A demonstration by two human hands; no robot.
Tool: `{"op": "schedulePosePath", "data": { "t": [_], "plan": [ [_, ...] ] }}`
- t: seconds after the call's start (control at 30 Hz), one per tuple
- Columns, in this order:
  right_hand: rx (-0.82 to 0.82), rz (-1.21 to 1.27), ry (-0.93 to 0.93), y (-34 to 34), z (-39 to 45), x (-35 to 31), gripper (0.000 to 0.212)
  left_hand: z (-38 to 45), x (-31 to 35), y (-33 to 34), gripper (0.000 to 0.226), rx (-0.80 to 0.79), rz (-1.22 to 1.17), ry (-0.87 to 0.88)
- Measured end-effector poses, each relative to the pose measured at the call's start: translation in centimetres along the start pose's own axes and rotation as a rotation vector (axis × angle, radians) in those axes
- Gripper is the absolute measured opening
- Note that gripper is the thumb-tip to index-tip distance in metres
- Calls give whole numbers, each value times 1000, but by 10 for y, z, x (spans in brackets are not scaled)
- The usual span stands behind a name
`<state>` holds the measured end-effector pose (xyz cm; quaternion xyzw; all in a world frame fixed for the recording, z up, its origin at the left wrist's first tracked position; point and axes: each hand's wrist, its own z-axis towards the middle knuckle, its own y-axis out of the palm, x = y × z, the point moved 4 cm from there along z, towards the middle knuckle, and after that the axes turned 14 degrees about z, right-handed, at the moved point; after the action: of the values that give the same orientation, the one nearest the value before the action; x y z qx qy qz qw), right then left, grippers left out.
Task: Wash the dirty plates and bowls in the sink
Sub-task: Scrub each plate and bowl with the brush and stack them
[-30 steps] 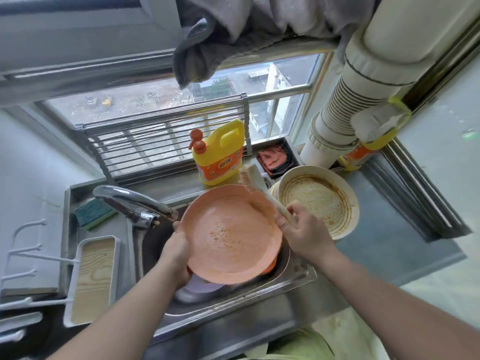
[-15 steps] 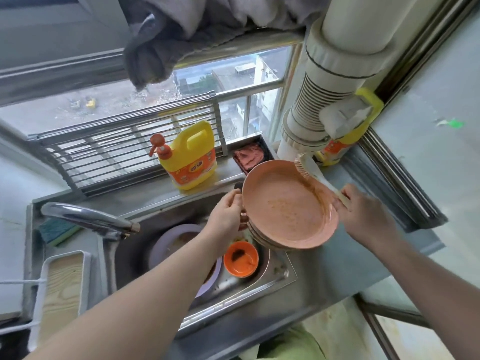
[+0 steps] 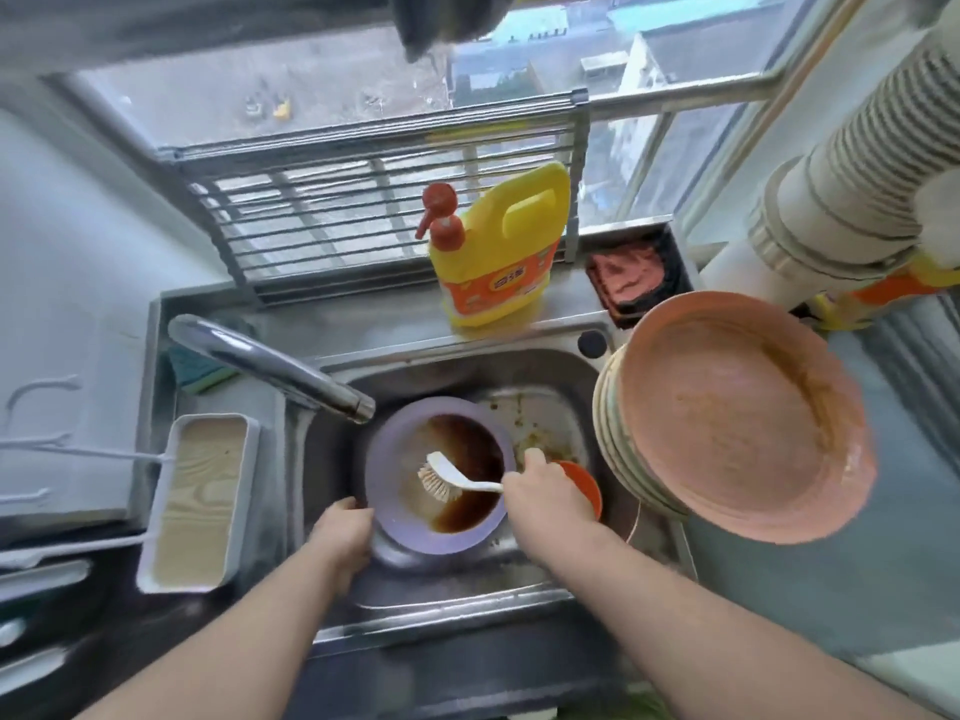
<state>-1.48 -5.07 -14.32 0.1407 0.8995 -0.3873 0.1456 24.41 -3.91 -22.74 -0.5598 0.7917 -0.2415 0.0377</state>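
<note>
My left hand (image 3: 340, 532) grips the near rim of the purple bowl (image 3: 439, 475), fingers curled over the edge; I judge that is so it will not spin or slide on the sink (image 3: 540, 366) floor while I scrub. My right hand (image 3: 540, 493) is clamped round the handle of the white brush (image 3: 447, 478), bristle head down inside the bowl, in the brown liquid pooled there. The bowl lies between my two hands, just under the mouth of the tap (image 3: 270, 363), where I judge water would fall straight into it; I see no water running.

Just behind my right hand, partly hidden by it, a small orange bowl (image 3: 589, 493) waits in the sink, and the steel beyond it carries food scraps. Well to the right of that hand, a stack of plates (image 3: 727, 418) stands at the sink's edge on the table, the top orange one smeared with residue and tilted toward me. I take it they are parked there to leave the basin free for one piece at a time.

Beyond my fingers, on the ledge under the window, stands the yellow detergent bottle (image 3: 496, 252), within easy reach for a pump. Far to my left a green sponge (image 3: 200, 368) lies behind the tap.

Most of the washing remains, by my reckoning.
</note>
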Motion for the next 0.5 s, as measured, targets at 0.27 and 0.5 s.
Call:
{"op": "schedulePosePath", "data": {
  "t": [0.27,0.5],
  "plan": [
    [-94,-16,124,52,128,25,30,62,-9,33,53,-64,-152,8],
    [-155,88,85,65,144,26,17,54,-6,30,27,-168,-484,-43]
  ]
}}
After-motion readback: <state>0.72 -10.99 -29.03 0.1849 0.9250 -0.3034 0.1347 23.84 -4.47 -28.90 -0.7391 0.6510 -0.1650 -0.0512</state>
